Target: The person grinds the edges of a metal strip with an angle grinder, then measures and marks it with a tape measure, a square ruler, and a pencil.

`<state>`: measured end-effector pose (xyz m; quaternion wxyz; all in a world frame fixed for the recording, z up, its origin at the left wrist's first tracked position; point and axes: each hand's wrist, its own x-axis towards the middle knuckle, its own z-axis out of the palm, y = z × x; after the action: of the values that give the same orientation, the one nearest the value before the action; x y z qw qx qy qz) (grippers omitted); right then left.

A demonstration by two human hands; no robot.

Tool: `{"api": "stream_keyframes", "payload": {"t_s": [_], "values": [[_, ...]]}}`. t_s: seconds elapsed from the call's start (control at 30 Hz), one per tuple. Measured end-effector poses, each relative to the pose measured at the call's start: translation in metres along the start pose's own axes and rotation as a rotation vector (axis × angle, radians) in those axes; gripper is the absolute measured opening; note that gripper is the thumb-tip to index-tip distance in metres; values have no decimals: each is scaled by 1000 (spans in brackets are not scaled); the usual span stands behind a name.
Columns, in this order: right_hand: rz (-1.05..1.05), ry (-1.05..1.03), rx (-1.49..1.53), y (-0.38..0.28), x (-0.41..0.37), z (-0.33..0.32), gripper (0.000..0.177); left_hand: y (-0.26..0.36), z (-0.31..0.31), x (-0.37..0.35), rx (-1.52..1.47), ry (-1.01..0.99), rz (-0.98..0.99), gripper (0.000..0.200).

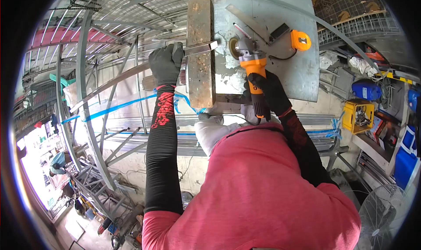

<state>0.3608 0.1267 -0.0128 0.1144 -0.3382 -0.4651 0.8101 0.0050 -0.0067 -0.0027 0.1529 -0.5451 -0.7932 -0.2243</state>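
Note:
My left hand (167, 64), in a dark grey glove, is closed around a long metal square tube (200, 50). The tube lies across a worn wooden beam (200, 79), and its cut end sticks out just past the beam's right side. In my right hand (268, 91), gloved in black, is the body of an orange and grey angle grinder (253, 65). The grinder's disc (234, 48) stands a short way right of the tube's end, apart from it. A try square (250, 24), a pen-like marker (240, 29) and an orange tape measure (301, 40) lie beyond the grinder.
These tools rest on a grey metal sheet tabletop (302, 79). Steel frames (83, 74) and bars stand at left, with blue strapping (109, 111) strung across. At right are a yellow crate (358, 117), a blue container (366, 91) and a standing fan (380, 212).

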Motion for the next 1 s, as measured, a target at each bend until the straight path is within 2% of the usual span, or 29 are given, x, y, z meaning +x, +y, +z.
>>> {"api": "stream_keyframes", "payload": {"t_s": [0.03, 0.17, 0.27, 0.37, 0.4, 0.47, 0.6, 0.7, 0.77, 0.8, 0.87, 1.0], "values": [[-24, 30, 11, -6, -1, 1, 35, 2, 0, -1, -15, 61, 28, 39], [-77, 61, 30, -19, -1, 3, 31, 1, 0, 0, -60, 99, 36, 35], [-133, 38, -64, -23, -1, 3, 30, -5, 1, 6, -68, 83, -13, 41], [-166, 22, -61, -25, 4, 1, 29, -2, -4, 17, 23, -220, -220, 58], [-169, 15, -69, -27, 7, -1, 29, -5, -4, 21, 23, -211, -227, 58], [-279, 1, -123, -31, 14, -4, 28, -8, -5, 29, 84, -442, -330, 63], [-314, -11, -193, -49, 25, -4, 28, -5, -6, 28, 21, -426, -341, 64], [-354, 24, -359, -57, 32, 2, 29, -4, -4, 23, 38, -377, -326, 61], [-273, -11, -368, -61, 33, 6, 31, 1, -4, 16, 33, -194, -233, 53], [-272, -12, -372, -60, 33, 9, 31, 2, -3, 12, 31, -193, -236, 53], [-249, 11, -424, -57, 31, 14, 30, 3, 0, 7, 21, 5, -116, 44], [-241, -3, -387, -36, 31, 11, 28, 6, 0, 1, 31, 84, -73, 39]]}}
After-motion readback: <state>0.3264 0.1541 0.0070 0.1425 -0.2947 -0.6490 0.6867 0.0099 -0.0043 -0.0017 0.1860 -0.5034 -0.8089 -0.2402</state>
